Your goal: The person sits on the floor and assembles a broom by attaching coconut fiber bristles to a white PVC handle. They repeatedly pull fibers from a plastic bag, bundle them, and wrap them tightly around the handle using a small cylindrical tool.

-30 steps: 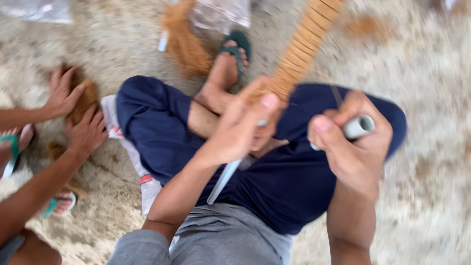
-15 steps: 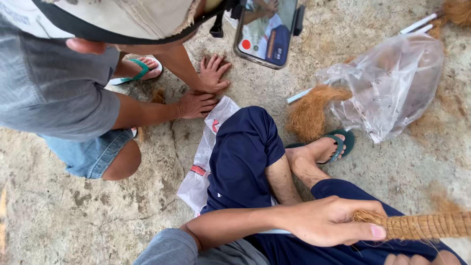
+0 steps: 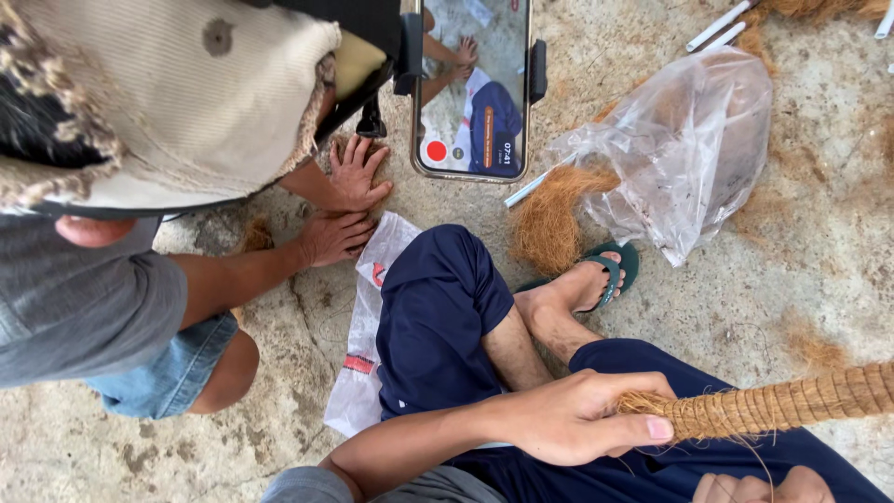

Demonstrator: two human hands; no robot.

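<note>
Your left hand (image 3: 582, 414) wraps the frayed end of a brown, rope-wound coconut-fibre bundle (image 3: 792, 402), thumb along its underside. Your right hand (image 3: 759, 486) barely shows; its grip cannot be told. Farther off, another person's hands (image 3: 345, 210) press the concrete floor (image 3: 819, 261).

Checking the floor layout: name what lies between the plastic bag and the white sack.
In the head view, a sandalled foot and blue-shorted knee lie between bag and sack.
</note>
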